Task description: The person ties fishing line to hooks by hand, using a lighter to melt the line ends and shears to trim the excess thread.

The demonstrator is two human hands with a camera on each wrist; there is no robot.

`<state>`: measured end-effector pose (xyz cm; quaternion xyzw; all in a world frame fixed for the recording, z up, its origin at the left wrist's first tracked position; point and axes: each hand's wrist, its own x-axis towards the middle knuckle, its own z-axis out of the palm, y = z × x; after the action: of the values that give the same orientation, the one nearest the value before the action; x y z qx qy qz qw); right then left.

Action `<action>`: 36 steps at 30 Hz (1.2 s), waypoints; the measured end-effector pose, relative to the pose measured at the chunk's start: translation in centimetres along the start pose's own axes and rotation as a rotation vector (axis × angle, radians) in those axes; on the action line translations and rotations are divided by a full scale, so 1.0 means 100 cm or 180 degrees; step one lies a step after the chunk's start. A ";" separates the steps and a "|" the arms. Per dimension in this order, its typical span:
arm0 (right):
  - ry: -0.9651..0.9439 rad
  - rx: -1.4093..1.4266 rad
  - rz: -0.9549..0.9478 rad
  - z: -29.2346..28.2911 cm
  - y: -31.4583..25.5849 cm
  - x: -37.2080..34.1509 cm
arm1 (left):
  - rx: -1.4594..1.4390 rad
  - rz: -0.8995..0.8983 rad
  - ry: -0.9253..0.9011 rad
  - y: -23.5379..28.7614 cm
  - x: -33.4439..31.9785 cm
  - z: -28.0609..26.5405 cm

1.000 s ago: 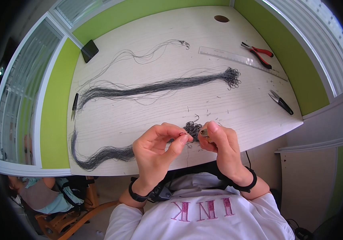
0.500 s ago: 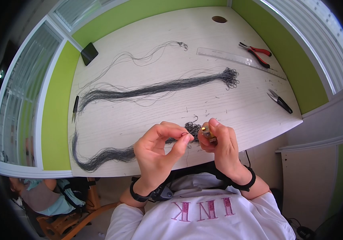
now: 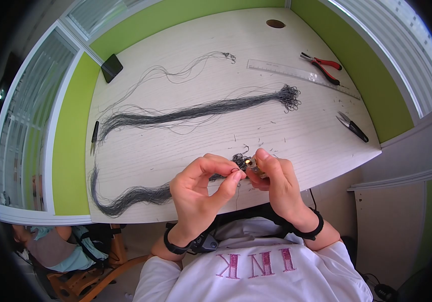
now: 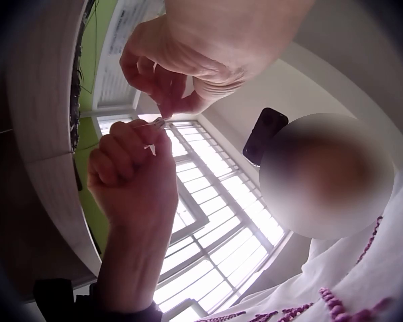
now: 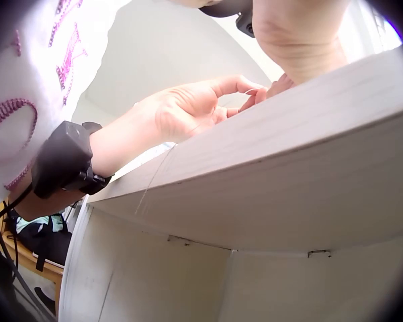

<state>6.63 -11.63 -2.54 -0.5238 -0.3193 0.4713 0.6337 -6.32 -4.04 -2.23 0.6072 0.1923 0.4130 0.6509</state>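
In the head view the left hand (image 3: 195, 194) pinches a small curved reddish-dark piece (image 3: 234, 170) between thumb and index finger. Close to its right, the right hand (image 3: 284, 189) grips a small yellowish tool with a shiny round tip (image 3: 249, 162), which nearly meets the left fingertips; whether they touch cannot be told. Behind the fingers lies a cluster of dark hooks (image 3: 239, 159), and its bundle of dark lines (image 3: 143, 194) runs left along the near table edge. A thin pale line (image 5: 151, 180) hangs below the left hand (image 5: 188, 111) in the right wrist view.
A second line bundle (image 3: 190, 110) ends in hooks (image 3: 290, 97); a thinner one (image 3: 173, 70) lies behind. Ruler (image 3: 286, 72), red-handled pliers (image 3: 328, 64) and snips (image 3: 355, 130) are at right; other snips (image 3: 95, 132) and a dark device (image 3: 111, 68) at left. Green partitions surround the table.
The right hand's tool turned so its shiny tip showed, then moved left to the left fingertips. The left hand has hardly moved and still pinches the small piece.
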 end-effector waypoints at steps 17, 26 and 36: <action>-0.0271 -0.0634 -0.1279 -0.007 0.005 0.006 | 0.0040 -0.0175 -0.0202 -0.001 -0.001 -0.004; -0.0188 -0.1999 -0.2708 -0.014 -0.008 0.013 | -0.0558 -0.0838 -0.0245 0.001 0.003 -0.010; -0.0083 -0.2896 -0.3330 -0.016 -0.009 0.015 | -0.0719 -0.0871 -0.0318 0.000 0.002 -0.012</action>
<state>8.85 -10.80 -2.18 -0.5090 -0.7034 -0.0707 0.4911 -7.05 -3.14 -2.43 0.5183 0.1929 0.3089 0.7738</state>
